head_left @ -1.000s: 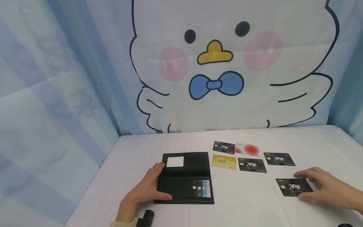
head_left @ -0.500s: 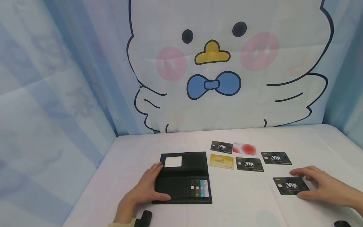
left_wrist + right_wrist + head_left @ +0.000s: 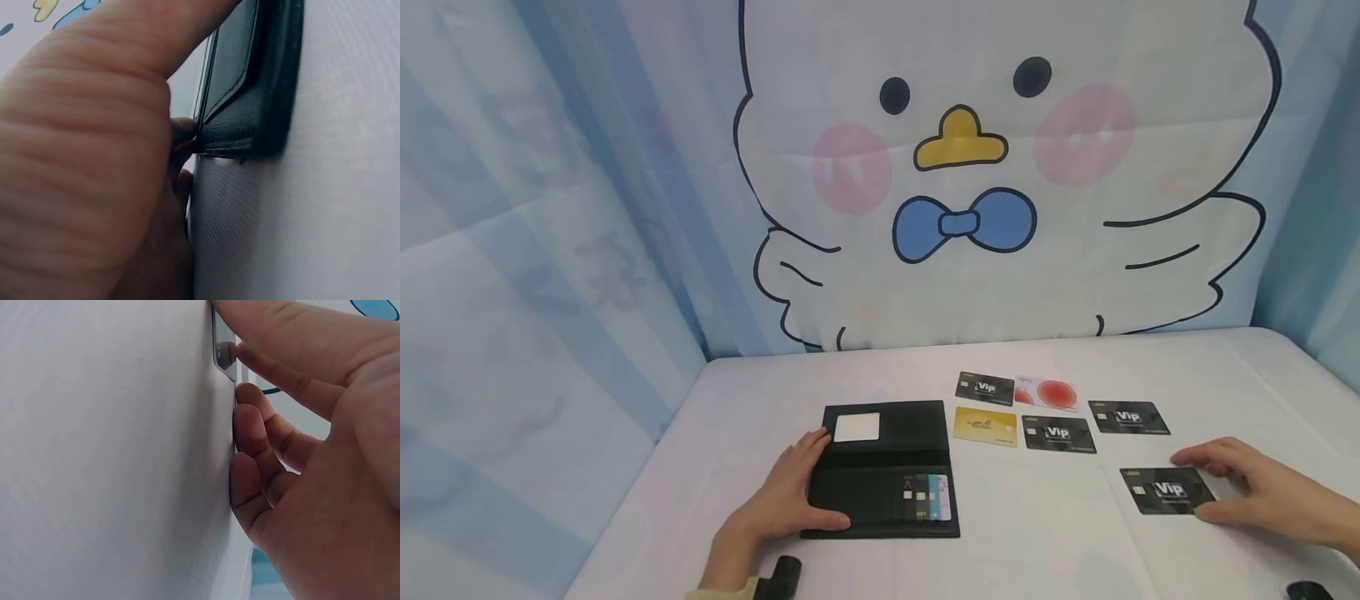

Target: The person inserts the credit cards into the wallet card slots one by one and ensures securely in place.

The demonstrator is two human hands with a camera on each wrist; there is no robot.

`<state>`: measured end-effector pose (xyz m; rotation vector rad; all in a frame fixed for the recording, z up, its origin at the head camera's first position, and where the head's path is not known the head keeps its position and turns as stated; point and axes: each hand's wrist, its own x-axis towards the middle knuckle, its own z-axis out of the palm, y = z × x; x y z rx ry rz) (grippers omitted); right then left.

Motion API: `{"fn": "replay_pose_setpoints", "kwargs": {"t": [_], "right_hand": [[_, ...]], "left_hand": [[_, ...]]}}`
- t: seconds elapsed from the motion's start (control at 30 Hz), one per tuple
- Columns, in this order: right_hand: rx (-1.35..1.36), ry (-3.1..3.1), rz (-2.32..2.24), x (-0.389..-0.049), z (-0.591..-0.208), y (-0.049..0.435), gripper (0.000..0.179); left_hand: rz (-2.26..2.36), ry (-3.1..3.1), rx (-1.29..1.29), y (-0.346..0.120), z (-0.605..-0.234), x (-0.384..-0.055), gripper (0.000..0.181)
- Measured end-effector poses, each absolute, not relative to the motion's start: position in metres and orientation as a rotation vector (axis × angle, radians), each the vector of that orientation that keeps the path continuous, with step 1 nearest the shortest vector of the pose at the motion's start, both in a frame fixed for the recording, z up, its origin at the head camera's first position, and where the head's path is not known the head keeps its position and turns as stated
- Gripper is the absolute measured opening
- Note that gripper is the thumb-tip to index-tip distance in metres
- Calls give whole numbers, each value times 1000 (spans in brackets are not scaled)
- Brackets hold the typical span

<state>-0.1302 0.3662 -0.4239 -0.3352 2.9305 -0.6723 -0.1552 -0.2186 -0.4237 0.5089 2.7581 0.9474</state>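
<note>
A black wallet lies unfolded on the table, with several cards tucked into its lower right slots and a pale window in its upper half. My left hand rests on its left edge, thumb across the lower flap and fingers along the upper side. To the right, a black VIP card lies flat on the cloth. My right hand is at that card's right end, thumb at the near corner and fingers near the far edge. In the right wrist view the card shows beside the thumb.
Between wallet and right hand lie more cards: black VIP cards in two rows, a gold card and a pink-and-white card with a red circle. A curtain with a cartoon bird hangs behind the white-covered table.
My right hand has drawn slightly to the right, off the VIP card, which stays flat. The left hand stays on the wallet. The head view has shifted a little.
</note>
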Motion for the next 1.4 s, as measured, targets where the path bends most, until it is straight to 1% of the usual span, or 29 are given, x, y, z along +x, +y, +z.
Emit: {"fn": "replay_pose_setpoints", "kwargs": {"t": [0.13,0.5,0.7,0.93,1.23,1.4], "right_hand": [[-317,2934,-680,-132,-425,364,60],[-228,2838,-764,-137,-426,359,66],[-239,2810,-758,-139,-423,359,69],[-168,2815,-732,-137,-420,355,67],[-275,2834,-673,-132,-419,361,72],[-291,2842,-680,-131,-417,361,70]], "left_hand": [[945,2763,514,-220,-424,-156,118],[966,2754,506,-221,-425,-155,117],[967,2753,514,-221,-426,-155,116],[957,2758,509,-221,-426,-155,116],[951,2760,506,-220,-426,-155,116],[959,2758,508,-220,-426,-155,116]]}}
